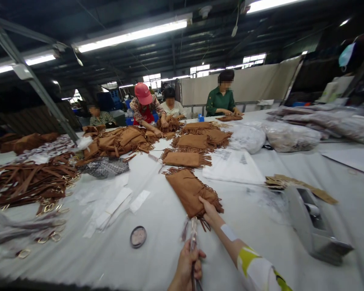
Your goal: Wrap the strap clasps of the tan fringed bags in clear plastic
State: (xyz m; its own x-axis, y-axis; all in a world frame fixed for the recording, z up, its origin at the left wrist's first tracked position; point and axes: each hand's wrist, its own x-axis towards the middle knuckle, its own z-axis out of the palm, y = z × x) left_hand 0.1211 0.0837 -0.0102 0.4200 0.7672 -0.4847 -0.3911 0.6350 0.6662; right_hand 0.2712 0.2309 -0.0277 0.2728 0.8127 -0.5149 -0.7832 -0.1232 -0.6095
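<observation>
A brown fringed bag lies tilted on the white table in front of me. My right hand grips its lower right edge, with the thumb on top and the other fingers largely hidden. Below the bag, my left hand is closed around a narrow strap that looks wrapped in clear plastic. The strap's upper end reaches the bag's near corner; whether it is fastened there I cannot tell. More brown fringed bags lie just beyond.
Brown straps with gold rings are heaped at the left. A round dark-rimmed dish and white paper strips lie left of my hands. A grey tape dispenser stands right. Several people work across the table, one in a red cap.
</observation>
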